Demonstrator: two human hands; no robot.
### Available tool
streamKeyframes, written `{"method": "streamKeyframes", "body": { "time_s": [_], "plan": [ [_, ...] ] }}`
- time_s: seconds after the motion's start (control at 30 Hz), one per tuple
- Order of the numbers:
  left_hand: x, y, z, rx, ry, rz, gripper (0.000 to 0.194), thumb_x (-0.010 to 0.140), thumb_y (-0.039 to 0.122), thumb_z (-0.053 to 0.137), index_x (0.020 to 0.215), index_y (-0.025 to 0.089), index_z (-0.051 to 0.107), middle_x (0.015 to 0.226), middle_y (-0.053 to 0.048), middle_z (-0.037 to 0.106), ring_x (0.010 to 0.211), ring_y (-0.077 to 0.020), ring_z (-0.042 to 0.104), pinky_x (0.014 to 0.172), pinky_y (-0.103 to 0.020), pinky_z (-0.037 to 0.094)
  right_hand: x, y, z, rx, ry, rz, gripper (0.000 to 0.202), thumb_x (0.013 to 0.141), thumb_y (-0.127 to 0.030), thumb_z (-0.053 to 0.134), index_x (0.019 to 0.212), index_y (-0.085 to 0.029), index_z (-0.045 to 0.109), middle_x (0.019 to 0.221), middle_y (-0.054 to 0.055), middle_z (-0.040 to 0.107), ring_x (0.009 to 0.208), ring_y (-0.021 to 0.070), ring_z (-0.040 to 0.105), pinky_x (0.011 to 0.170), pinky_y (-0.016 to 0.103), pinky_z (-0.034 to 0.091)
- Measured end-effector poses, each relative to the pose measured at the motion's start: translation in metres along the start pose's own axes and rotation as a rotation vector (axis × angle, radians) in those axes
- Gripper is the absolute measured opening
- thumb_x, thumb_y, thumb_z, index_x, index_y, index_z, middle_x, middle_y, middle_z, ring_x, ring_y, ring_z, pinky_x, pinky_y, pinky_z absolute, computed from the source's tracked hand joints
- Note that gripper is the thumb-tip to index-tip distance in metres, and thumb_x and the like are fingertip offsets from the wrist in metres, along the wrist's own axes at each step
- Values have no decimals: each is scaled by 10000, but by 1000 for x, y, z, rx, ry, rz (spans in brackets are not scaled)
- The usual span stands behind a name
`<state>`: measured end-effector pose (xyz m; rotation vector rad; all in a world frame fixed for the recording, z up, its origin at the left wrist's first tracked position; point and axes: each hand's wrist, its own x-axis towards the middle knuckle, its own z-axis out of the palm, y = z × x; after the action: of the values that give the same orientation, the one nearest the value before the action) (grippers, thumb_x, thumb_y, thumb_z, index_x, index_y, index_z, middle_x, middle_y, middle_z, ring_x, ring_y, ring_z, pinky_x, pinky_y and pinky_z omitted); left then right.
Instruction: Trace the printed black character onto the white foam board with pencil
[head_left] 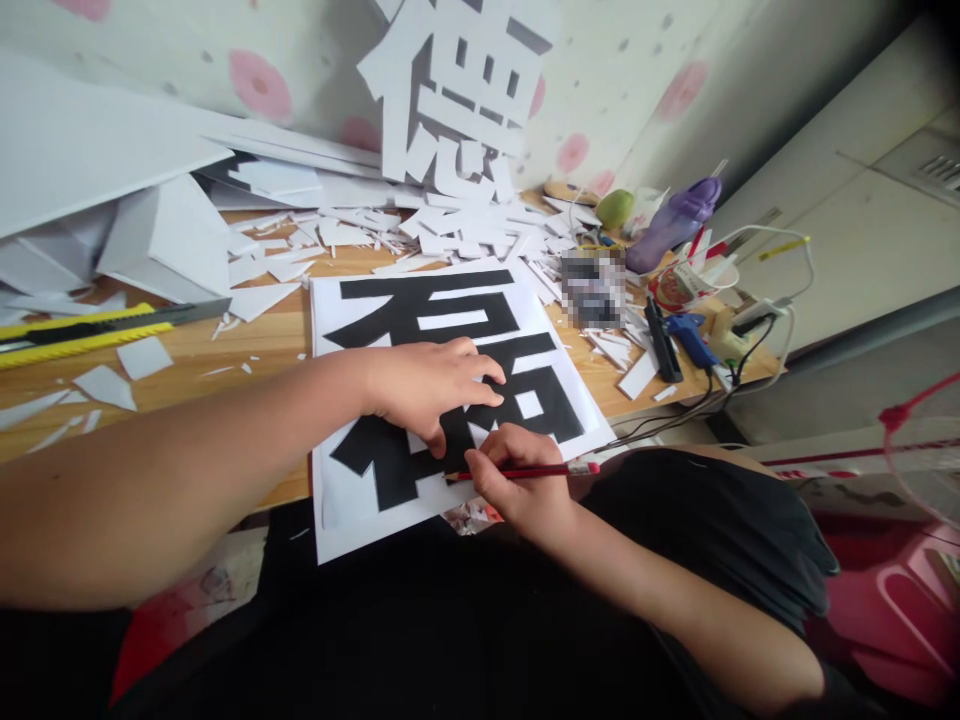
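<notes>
A white foam board [328, 540] lies at the front of the wooden table, partly overhanging its edge. On it is a large black character stencil [397, 425] with cut-out openings. My left hand [439, 385] rests on the stencil, fingers spread and pressing down on it. In my right hand [525, 475] is a red pencil [551, 469], gripped between thumb and fingers. Its tip touches the board at the stencil's lower edge, just below my left thumb. My right hand covers the stencil's lower right portion.
A white cut-out character [469, 90] leans against the wall. White offcuts [442, 225] are heaped behind the board. At left lies a yellow utility knife [90, 330]. A blue glue gun [694, 342], a paper cup [682, 285] and a purple bottle [675, 222] stand at right, with cables [652, 432].
</notes>
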<state>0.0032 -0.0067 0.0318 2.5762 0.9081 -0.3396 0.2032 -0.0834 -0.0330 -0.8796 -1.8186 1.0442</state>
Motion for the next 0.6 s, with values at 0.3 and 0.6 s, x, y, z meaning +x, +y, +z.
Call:
{"method": "streamKeyframes", "body": {
  "time_s": [0.3, 0.6],
  "plan": [
    [0, 5, -5, 2, -10, -8, 841, 721, 324, 884, 1493, 274, 555, 1697, -70, 377, 1475, -350, 333, 1085, -415, 446, -2, 4, 0, -72, -3, -27, 347, 891, -219, 681, 618, -217, 467, 552, -45, 547, 476, 87, 475, 455, 216, 362],
    [1, 4, -3, -1, 4, -7, 836, 718, 335, 873, 1490, 299, 554, 1697, -64, 381, 1464, -355, 348, 1090, -423, 447, 1, -1, -4, -27, -26, 1, 375, 847, -189, 665, 567, -221, 418, 512, -50, 526, 438, 78, 462, 431, 208, 353]
  ]
}}
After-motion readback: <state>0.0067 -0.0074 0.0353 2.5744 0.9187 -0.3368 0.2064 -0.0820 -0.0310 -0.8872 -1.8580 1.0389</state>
